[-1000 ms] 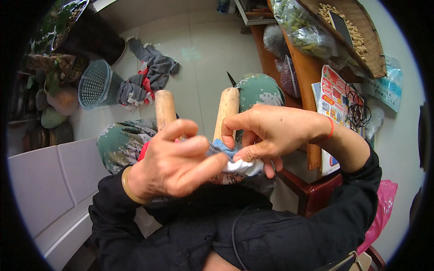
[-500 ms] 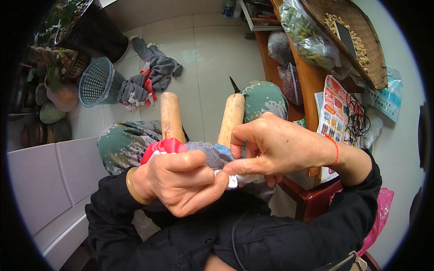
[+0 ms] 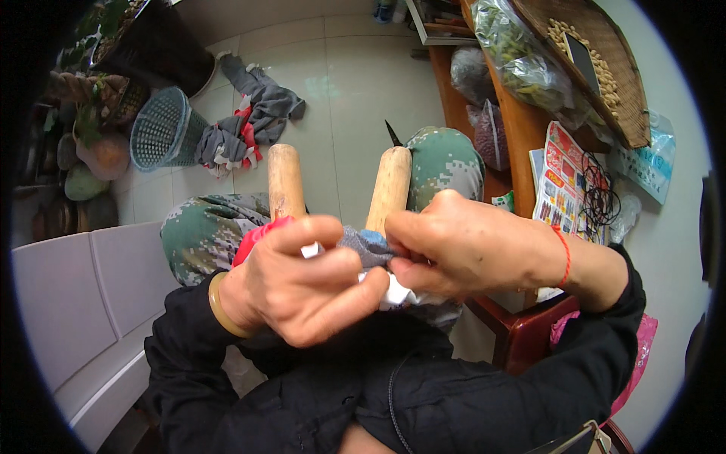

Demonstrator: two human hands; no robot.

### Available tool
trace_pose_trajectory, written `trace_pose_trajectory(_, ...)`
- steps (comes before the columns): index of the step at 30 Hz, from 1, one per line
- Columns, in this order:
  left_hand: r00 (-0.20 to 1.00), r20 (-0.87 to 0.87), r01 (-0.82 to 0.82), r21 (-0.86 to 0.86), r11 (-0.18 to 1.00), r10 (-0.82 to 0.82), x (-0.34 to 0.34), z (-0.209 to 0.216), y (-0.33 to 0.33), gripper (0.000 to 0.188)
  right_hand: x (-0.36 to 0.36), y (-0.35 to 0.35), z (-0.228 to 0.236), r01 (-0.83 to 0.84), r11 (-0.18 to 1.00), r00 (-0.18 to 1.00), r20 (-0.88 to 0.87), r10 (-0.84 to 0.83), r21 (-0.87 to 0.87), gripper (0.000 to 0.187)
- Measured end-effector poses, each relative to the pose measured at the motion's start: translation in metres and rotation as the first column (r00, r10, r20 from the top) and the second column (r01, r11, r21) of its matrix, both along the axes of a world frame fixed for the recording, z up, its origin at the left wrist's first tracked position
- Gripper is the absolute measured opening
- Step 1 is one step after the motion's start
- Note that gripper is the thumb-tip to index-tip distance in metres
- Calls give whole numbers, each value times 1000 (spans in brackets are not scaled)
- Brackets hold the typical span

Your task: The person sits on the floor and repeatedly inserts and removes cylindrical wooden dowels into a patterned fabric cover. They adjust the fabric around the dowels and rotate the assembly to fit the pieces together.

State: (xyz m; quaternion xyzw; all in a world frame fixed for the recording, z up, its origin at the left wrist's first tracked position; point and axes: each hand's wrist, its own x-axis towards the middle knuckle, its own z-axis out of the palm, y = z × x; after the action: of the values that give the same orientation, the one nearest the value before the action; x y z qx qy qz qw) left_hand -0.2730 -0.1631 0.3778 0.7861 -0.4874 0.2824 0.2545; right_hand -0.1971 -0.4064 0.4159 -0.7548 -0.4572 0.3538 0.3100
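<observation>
Two round wooden posts (image 3: 286, 181) rise between my knees, the second wooden post (image 3: 390, 185) to the right. Around and between their lower parts lie cloth strips: red cloth (image 3: 257, 236) at the left post, grey-blue cloth (image 3: 369, 248) in the middle, white cloth (image 3: 396, 293) nearest me. My right hand (image 3: 469, 246) pinches the grey-blue cloth between thumb and fingers beside the right post. My left hand (image 3: 314, 284) is curled over the cloth, slightly blurred, with a bit of white showing between its fingers; its palm side is hidden.
Grey and red cloth pieces (image 3: 249, 113) lie on the tiled floor, next to a blue-grey plastic basket (image 3: 162, 129). A dark pointed blade tip (image 3: 392, 133) shows by my right knee. On the right, a wooden table (image 3: 525, 136) carries plastic bags and a woven tray (image 3: 628, 113).
My right hand has closed more tightly on the grey-blue cloth. My left hand has shifted slightly up, its fingers loosening, and more white cloth shows between the hands.
</observation>
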Motion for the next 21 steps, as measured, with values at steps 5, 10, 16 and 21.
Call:
trace_pose_trajectory(5,925,-378,-106,-162,981,38,13,4,-7,37,-5,-13,-17,315,938,949,-63,-309,147,16)
trace_pose_trajectory(10,623,-781,-193,-94,977,47,16,14,-4,30,4,-17,-46,303,926,953,-47,-300,224,15)
trace_pose_trajectory(16,-49,-988,-178,-136,975,-147,45,8,10,30,26,-12,-86,228,958,877,-463,-126,171,22)
trace_pose_trajectory(21,-309,-937,-179,-113,977,-165,66,-23,25,39,29,11,-116,325,930,748,-648,-143,170,34)
